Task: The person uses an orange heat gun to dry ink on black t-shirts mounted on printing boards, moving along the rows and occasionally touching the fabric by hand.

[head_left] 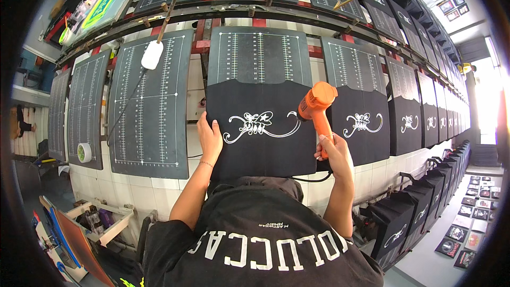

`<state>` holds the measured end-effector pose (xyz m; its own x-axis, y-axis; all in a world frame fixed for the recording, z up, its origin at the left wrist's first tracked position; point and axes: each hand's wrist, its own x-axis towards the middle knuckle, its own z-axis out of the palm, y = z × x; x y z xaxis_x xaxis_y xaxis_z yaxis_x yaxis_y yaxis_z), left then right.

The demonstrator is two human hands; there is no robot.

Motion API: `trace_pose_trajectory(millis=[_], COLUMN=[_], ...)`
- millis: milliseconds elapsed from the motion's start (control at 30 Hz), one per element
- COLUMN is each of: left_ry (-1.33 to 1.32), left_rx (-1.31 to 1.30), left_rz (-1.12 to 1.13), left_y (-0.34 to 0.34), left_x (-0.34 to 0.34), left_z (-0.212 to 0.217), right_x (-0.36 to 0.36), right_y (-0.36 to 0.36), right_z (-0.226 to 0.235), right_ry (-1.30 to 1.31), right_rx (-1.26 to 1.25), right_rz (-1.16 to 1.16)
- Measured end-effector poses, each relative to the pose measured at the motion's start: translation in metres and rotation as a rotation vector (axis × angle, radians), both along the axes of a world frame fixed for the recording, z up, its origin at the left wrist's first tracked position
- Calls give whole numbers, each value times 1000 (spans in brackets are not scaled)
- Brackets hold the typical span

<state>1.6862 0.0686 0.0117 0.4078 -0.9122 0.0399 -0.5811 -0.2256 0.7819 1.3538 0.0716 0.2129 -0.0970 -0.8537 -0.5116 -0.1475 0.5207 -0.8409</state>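
Gripping hand: it's the right hand (pixel 339 157), fingers wrapped firmly round the handle of the orange heat gun (pixel 320 112).
Nozzle: pointing left and down, right at the curled tip of the white print (pixel 254 124); whether it touches, I cannot tell.
Left hand: out on the other side, the left hand (pixel 210 141) is at the left edge of the black cloth (pixel 260 157), thumb up, fingers fairly straight; whether it pinches that edge, I cannot tell.
Black cloth: lying flat and squarely before the person, over the lower part of a dark board (pixel 260 56), its print between the two hands.
Dark board: showing its upper part beyond the cloth, with white scale marks in columns.
Right-hand neighbour: another black cloth with a matching curly print, and a long row of them curving away beyond it!
Left-hand neighbour: a marked board (pixel 149 127), with a white block (pixel 152 55) over its top and a thin cord trailing down.
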Motion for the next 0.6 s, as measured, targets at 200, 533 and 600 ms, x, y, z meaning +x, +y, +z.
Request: trace_pose_trajectory(millis=[200, 533, 600], left_ry=[-111, -191, -196], left_rx=[124, 303, 307], left_rz=[21, 78, 90], left_y=[28, 74, 80], left_x=[-10, -16, -17], left_z=[4, 0, -3], right_x=[-13, -30, -29], right_y=[8, 16, 21], right_z=[5, 9, 10], right_ry=[3, -53, 1], right_rx=[26, 101, 89], right_rz=[19, 78, 87])
